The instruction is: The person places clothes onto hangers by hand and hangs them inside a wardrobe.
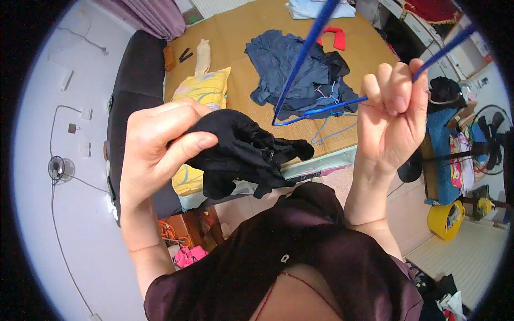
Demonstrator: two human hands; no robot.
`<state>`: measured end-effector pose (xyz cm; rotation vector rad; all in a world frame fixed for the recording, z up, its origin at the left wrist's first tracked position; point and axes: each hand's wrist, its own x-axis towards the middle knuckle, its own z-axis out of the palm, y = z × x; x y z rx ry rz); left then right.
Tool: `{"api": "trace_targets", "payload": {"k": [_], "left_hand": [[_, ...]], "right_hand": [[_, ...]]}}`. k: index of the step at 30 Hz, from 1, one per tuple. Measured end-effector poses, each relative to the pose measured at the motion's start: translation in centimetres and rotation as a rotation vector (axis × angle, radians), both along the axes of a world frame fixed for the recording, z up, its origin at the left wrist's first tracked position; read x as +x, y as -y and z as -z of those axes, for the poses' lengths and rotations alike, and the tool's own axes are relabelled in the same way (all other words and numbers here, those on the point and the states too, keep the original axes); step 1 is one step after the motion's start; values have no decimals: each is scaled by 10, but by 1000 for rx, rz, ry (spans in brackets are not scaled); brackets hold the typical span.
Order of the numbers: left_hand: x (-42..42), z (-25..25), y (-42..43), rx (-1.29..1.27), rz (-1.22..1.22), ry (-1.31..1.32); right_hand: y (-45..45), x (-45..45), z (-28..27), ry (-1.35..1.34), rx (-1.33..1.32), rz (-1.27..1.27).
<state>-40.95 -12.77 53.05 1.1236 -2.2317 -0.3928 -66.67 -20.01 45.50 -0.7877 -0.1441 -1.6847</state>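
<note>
My left hand [163, 144] pinches a bunched black cloth garment [241, 150] between thumb and fingers, and the garment hangs to the right of it. My right hand [393, 107] is raised on the right, its fingers curled round a blue hanger [302, 64]. The hanger's bent corner points toward the garment but stays apart from it. Behind them, a pile of dark blue clothes [289, 69] lies on the bed mat [225, 43], with lighter blue hangers [326, 134] at its lower right edge.
A yellow patterned pillow [201, 91] lies on the bed's left side. A red item [336, 37] and folded light cloth [321, 9] are at the back. A yellow basket [445, 220] and a fan [490, 139] stand at right.
</note>
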Motion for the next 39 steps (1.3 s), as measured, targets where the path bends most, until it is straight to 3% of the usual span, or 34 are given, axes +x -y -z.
{"api": "trace_targets", "payload": {"k": [5, 12, 19, 21, 23, 25, 27, 32, 35, 39], "left_hand": [[-2, 1, -7, 18, 158, 34], [-9, -3, -13, -65, 289, 96], [-6, -19, -29, -188, 217, -120], [-7, -17, -31, -212, 204, -295], [-7, -20, -30, -246, 193, -271], [-16, -19, -27, -218, 184, -293], [-21, -17, -21, -214, 300, 93], [-72, 8, -16, -260, 364, 584], [-112, 10, -20, -364, 401, 629], [-165, 9, -27, -480, 447, 597]], "right_hand": [[-23, 6, -4, 26, 9, 49], [-41, 17, 30, 44, 155, -34], [-53, 13, 88, -277, 316, 215], [-56, 5, 115, -406, 302, 287], [-66, -7, 127, -433, 321, 263], [-79, -34, 123, -662, 320, 319], [-89, -70, 104, -898, 286, 424], [-119, -175, 50, -1147, 164, 494], [-151, -207, 12, -1264, 132, 510], [-174, -243, -10, -1483, -67, 816]]}}
